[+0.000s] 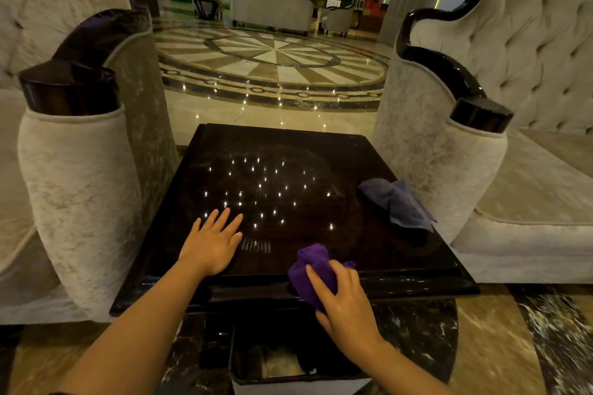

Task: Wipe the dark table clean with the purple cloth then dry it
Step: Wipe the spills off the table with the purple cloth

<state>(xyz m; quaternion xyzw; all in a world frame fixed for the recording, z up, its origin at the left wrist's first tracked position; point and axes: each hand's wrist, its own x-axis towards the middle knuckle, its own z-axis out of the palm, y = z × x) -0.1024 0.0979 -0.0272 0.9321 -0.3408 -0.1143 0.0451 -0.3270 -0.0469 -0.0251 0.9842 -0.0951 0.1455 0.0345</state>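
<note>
The dark glossy square table (pixel 288 176) stands between two armchairs and reflects ceiling lights. My right hand (pixel 345 301) grips a bunched purple cloth (pixel 309 269) at the table's near edge, right of centre. My left hand (pixel 213 240) lies flat on the tabletop near the front left, fingers spread, holding nothing. A second, grey-blue cloth (pixel 399 202) lies crumpled on the table's right edge.
Pale velvet armchairs with dark wooden arm caps flank the table, one on the left (pixel 77 170) and one on the right (pixel 465 154). A dark bin (pixel 288 359) with white contents sits on the marble floor under the near edge. Polished floor stretches beyond.
</note>
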